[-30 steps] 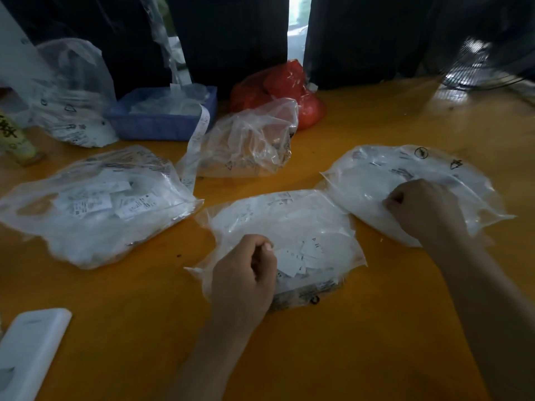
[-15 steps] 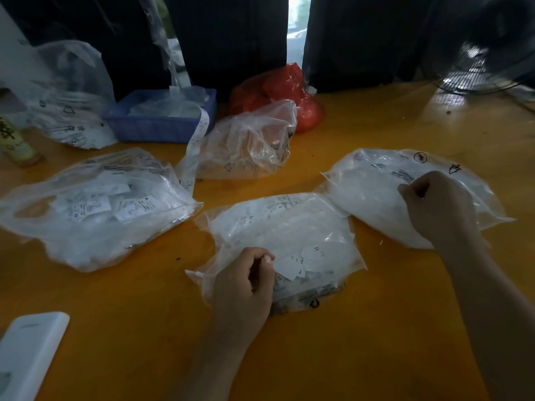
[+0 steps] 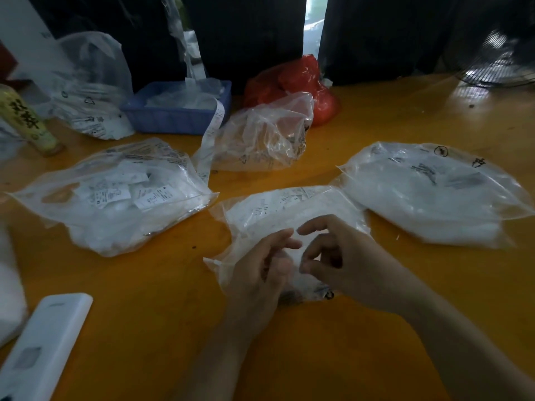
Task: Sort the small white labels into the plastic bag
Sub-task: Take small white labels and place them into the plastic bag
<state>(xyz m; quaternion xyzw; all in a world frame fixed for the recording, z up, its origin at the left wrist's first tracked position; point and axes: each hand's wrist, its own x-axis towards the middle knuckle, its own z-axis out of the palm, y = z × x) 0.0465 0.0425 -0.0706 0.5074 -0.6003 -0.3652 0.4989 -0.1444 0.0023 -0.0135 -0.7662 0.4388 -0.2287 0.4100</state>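
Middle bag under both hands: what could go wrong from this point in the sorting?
1. Both hands, left and right, work over the middle bag; its thin plastic hides whether the fingers hold a label, so one may drop unnoticed.
2. Similar label bags lie on the left and right; a label could land in the wrong one.
3. The fan at the table's far corner might blow loose labels if running.
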